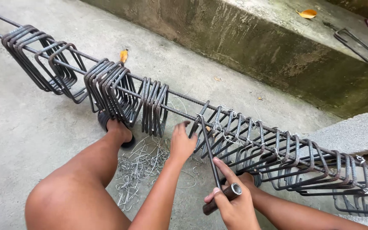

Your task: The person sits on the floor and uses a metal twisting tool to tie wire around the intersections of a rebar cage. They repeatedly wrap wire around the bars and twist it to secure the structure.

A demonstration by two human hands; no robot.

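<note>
A hooked tying tool [211, 170] is being gripped by the right hand [231, 204]; a stirrup [201, 123] is being touched by the spread left hand [182, 142], open concrete floor [18, 127] lying beyond.

The rebar stirrups [107, 87] and the long bars [184, 97] they hang on are ribbed steel, dull dark brown-grey, matt with a faint rusty cast. The tie wire [138, 170] heaped on the floor is thin bright metal, pale and slightly shiny. The tying hook [209, 153] has a smooth dark metal shaft and a tubular metal handle with a polished rim. The concrete floor [30, 127] is rough, grey, matt; the concrete block [354, 134] is coarse and porous.
</note>
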